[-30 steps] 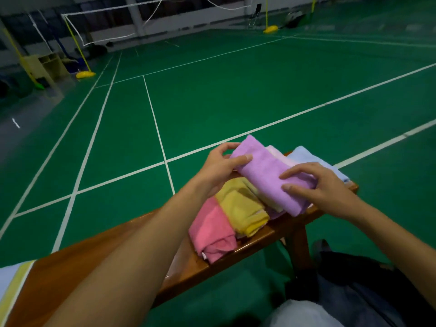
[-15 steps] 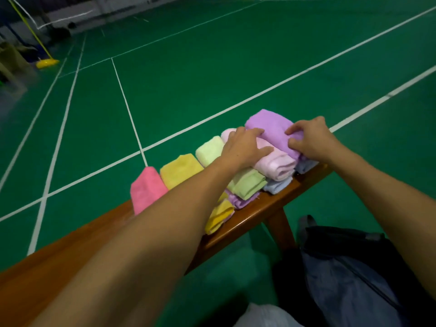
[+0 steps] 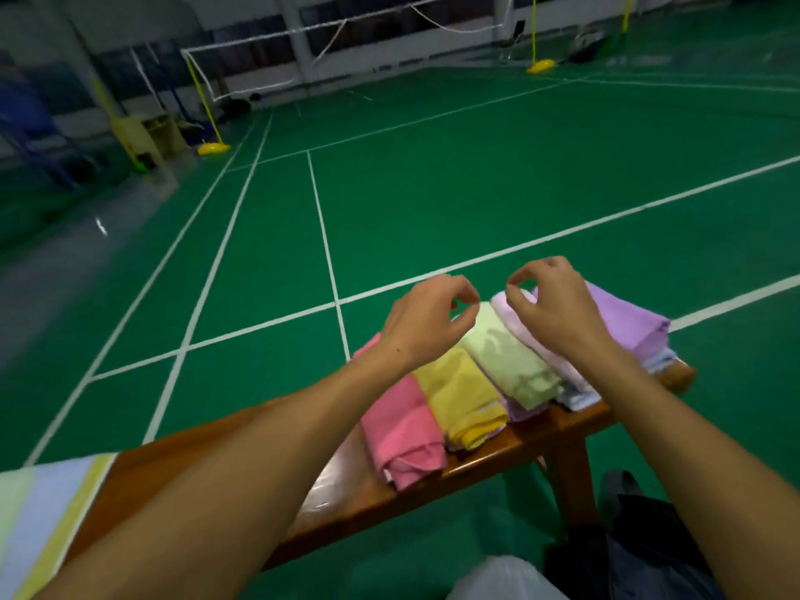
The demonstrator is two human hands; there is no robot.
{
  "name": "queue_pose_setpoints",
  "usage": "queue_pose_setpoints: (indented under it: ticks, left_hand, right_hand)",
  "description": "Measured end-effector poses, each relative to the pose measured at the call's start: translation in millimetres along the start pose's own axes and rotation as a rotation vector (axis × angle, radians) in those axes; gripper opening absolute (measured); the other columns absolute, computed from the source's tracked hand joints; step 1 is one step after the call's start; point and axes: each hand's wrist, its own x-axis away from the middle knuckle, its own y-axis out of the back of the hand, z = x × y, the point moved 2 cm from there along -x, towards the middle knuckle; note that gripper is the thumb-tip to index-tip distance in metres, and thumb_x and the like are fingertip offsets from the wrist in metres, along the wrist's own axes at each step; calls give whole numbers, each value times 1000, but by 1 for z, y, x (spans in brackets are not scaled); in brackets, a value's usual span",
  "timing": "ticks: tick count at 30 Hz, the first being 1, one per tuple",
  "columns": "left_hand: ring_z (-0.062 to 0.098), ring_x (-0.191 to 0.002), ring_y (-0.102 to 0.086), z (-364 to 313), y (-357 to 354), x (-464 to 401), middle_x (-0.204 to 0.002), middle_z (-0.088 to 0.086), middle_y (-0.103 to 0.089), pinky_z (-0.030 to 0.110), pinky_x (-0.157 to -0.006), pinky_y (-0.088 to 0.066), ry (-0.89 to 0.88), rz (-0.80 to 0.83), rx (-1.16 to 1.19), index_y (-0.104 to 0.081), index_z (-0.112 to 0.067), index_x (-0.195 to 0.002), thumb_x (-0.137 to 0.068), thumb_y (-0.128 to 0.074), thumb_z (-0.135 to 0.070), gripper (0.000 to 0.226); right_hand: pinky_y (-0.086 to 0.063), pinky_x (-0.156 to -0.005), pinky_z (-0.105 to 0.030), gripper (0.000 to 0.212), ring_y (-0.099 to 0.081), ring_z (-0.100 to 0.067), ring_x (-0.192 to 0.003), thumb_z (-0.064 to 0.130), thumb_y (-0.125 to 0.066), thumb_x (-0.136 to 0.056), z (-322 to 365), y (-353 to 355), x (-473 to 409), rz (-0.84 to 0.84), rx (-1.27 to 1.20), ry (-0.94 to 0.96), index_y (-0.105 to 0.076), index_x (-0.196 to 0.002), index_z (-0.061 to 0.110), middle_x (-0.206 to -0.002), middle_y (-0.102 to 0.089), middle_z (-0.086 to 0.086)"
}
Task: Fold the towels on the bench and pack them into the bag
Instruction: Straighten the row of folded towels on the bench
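The bench (image 3: 519, 443) was glossy varnished wood; the towels (image 3: 511, 365) were soft matt cloth; the floor (image 3: 433, 188) looked smooth, faintly shiny.

- I see an indoor badminton hall: green court floor (image 3: 433, 188) with white lines (image 3: 322, 236).
- A net (image 3: 346, 26) hangs on yellow posts (image 3: 203, 106).

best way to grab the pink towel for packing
Grip the pink towel across its folded width near the middle, coming from above. It lies flat at the row's left end, its left edge free on the bench, so fingers can probably slide under there; its right edge touches the yellow towel.
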Motion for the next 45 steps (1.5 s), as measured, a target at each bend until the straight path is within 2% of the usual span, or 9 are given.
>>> queue_pose_setpoints:
  ticks: [4,8,16,23,27,31,34,39,45]
  left_hand:
    - [8,-83,-66,26,97,65,-92,-11,-70,35,-76,-56,10,-142,-77,-69,-24,-96,-94,-65,-28,6]
    - [5,-86,-64,65,176,160,-94,-15,-67,34,-71,-54,94,-202,-265,-65,-30,-97,-96,-62,-33,4]
    - [5,-91,-64,180,264,374,-99,-19,-67,33,-69,-54,505,-42,-524,-63,-37,-102,-98,-55,-45,12]
    - [15,-103,-65,284,316,533,-110,-14,-64,35,-70,-49,938,-67,-612,-63,-36,-111,-97,-62,-57,25]
    - [21,-104,-60,320,316,585,-114,-4,-59,39,-72,-51,1115,-37,-601,-60,-29,-122,-95,-58,-68,48]
    - [17,-95,-58,327,306,601,-104,-8,-60,36,-62,-52,1043,-118,-652,-67,-30,-106,-101,-61,-52,24]
    - [12,-91,-58,329,306,600,-95,-16,-61,36,-63,-52,1061,-200,-585,-62,-37,-91,-103,-63,-40,13]
    - [11,-88,-55,314,317,587,-95,-18,-58,41,-69,-52,1008,-388,-442,-54,-34,-92,-106,-54,-35,14]
    - [18,-94,-52,294,314,536,-101,-9,-56,45,-79,-50,793,-466,-356,-53,-26,-97,-107,-53,-23,11]
  right_hand:
    - [-56,-86,-47,10,-63,-20,-97,17,-73,-92,83,-22,33,-63,-256,261,-72,-102,20,-103,-62,2]
    - [-58,-82,-37,11,-63,-11,-99,15,-73,-94,159,-60,75,35,-368,430,-71,-103,21,-105,-62,6]
    - [-55,-85,-28,5,-64,2,-88,27,-73,-96,296,-199,156,437,-418,382,-70,-98,30,-102,-63,12]
    - [-58,-85,-39,12,-67,-9,-90,33,-63,-99,408,-327,243,815,-368,315,-72,-101,25,-98,-73,11]
    - [-59,-77,-50,32,-68,-30,-80,35,-58,-94,463,-387,278,954,-331,265,-67,-81,7,-82,-71,-11]
    - [-48,-74,-37,37,-61,-32,-90,52,-56,-97,501,-422,298,960,-71,175,-50,-86,17,-101,-63,-10]
    - [-47,-73,-36,33,-64,-33,-96,45,-61,-94,512,-433,304,940,-71,76,-44,-82,20,-103,-63,-7]
    - [-38,-59,-33,28,-48,-20,-66,32,-60,-94,520,-427,304,914,-305,25,-42,-77,19,-75,-49,-1]
    - [-33,-62,-33,20,-36,-16,-68,13,-54,-95,489,-365,265,680,-693,-103,-40,-81,18,-79,-41,-2]
